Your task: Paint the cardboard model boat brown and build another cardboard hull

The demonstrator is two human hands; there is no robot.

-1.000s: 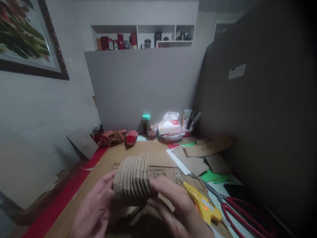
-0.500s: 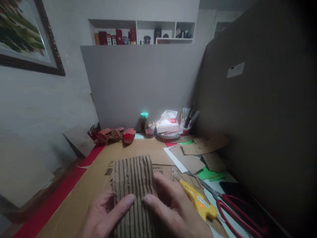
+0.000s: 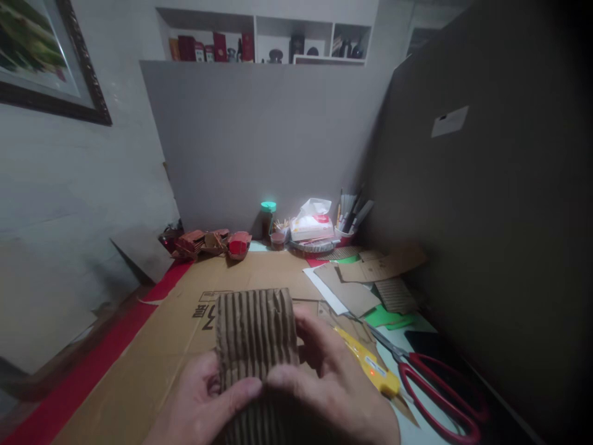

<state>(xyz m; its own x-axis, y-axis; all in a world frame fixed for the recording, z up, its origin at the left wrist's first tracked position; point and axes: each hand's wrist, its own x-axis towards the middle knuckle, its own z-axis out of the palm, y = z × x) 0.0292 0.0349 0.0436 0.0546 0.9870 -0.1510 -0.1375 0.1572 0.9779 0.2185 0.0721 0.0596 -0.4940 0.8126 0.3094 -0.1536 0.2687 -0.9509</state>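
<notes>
A strip of brown corrugated cardboard point(image 3: 257, 330), its ridges running lengthwise, is held between both hands at the bottom centre. My left hand point(image 3: 204, 395) grips its left edge, thumb pressed across the ridged face. My right hand point(image 3: 328, 383) holds the right edge, its thumb nearly meeting the other; the fingers curl behind the strip and are partly hidden. The upper part of the strip bends over backward. Just right of my right hand lies a yellow hot glue gun point(image 3: 370, 368) with a small orange light lit. Red-handled scissors point(image 3: 405, 358) lie beyond it.
A large flat cardboard sheet point(image 3: 152, 346) covers the table. Cardboard scraps point(image 3: 356, 290) and green pieces point(image 3: 386, 316) lie at the right. Along the back stand red-brown cardboard pieces point(image 3: 199, 243), a teal-lidded jar point(image 3: 268, 222), a tissue pack point(image 3: 312, 225) and a pen cup point(image 3: 345, 235). A dark panel point(image 3: 486, 204) rises at right.
The strip's upper part has been bent backward, and its ridges now curve over. Both thumbs have come closer together on it. The view has tilted slightly downward.
</notes>
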